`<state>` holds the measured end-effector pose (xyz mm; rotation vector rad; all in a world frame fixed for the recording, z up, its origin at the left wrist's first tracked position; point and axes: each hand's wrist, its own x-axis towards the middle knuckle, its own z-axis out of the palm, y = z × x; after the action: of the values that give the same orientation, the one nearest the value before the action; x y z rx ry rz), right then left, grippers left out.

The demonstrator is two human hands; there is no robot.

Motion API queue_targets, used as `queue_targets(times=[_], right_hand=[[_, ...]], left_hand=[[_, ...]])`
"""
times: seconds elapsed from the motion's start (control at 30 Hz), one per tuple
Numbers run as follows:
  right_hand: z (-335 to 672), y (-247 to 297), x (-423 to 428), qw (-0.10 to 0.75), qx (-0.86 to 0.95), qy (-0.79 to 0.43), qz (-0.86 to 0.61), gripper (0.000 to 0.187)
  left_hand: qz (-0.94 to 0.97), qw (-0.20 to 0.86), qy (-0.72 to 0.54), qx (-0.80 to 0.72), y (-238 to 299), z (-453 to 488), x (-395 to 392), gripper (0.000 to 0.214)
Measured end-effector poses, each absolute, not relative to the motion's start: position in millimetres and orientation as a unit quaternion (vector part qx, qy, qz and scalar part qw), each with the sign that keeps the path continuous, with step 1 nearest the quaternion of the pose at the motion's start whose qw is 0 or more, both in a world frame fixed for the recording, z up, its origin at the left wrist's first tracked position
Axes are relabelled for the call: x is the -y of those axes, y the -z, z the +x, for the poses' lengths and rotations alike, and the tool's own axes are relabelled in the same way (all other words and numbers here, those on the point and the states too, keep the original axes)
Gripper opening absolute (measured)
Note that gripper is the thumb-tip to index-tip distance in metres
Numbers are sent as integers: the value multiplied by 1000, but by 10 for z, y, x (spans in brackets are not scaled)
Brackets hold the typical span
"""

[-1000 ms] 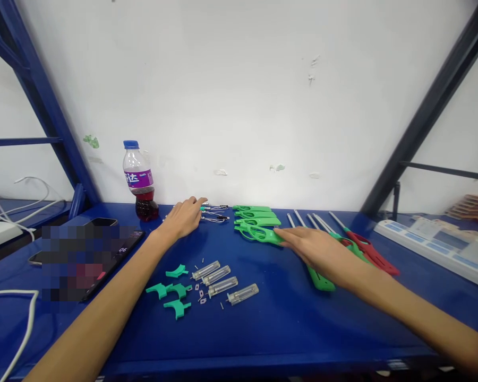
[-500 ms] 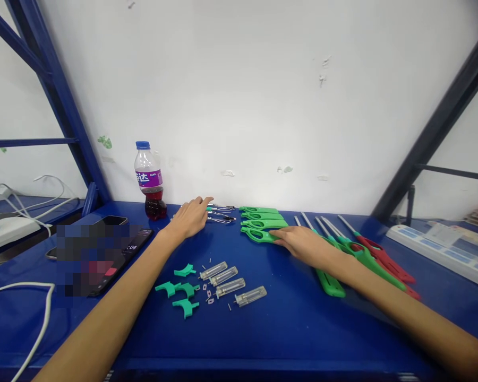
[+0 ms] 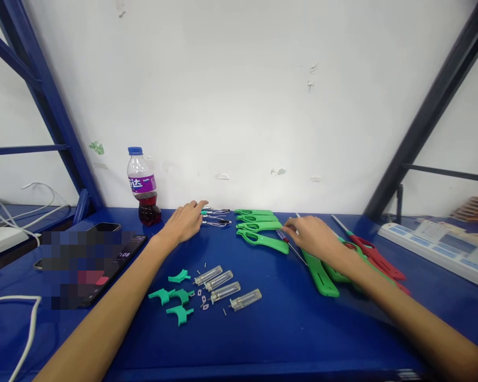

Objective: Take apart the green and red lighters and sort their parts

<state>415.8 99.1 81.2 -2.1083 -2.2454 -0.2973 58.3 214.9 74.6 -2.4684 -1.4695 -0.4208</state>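
On the blue table point(image 3: 287, 329), far side: both forearms are stretching out from the near edge toward the white wall point(image 3: 239, 106).
Left hand point(image 3: 182, 223): it is lying palm down with the fingers spread loosely, gripping nothing; the fingertips are reaching the small wired parts point(image 3: 217, 217), touching them or just beside them, I cannot tell which.
Right hand point(image 3: 315, 237): it is curling over, thumb and fingertips pinching a thin metal rod point(image 3: 297, 253).
Metal rod: it is slanting across the table, its dark tip pointing at the green handles point(image 3: 258, 227) and its other end running under the hand.
Green handles: four are lying in a stack-like row between the two hands, the nearest one just beside the rod's tip.
Green lighters point(image 3: 321, 277): they are lying under and beside the right wrist.
Red lighters point(image 3: 378, 259): they are resting just right of the green ones.
Clear tubes point(image 3: 223, 285): four are lying side by side, near the left forearm.
Teal triggers point(image 3: 174, 298): four are sitting just left of the tubes, with tiny loose bits between.
Bottle point(image 3: 142, 185): it is standing upright against the wall, left of the left hand.
Phone point(image 3: 121, 253): it is lying flat, screen glowing, left of the left forearm.
Power strip point(image 3: 434, 245): it is lying far right, well apart from the hands.
Cable point(image 3: 26, 326): it is looping at the near left corner.
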Motion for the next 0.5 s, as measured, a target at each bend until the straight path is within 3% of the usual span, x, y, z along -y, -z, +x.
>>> queue_targets(times=[0.5], right_hand=[[4116,-667,-1110,-3,653,37,-756,38]], left_hand=[[-851,107,159,490,-720,562,-2221,42]])
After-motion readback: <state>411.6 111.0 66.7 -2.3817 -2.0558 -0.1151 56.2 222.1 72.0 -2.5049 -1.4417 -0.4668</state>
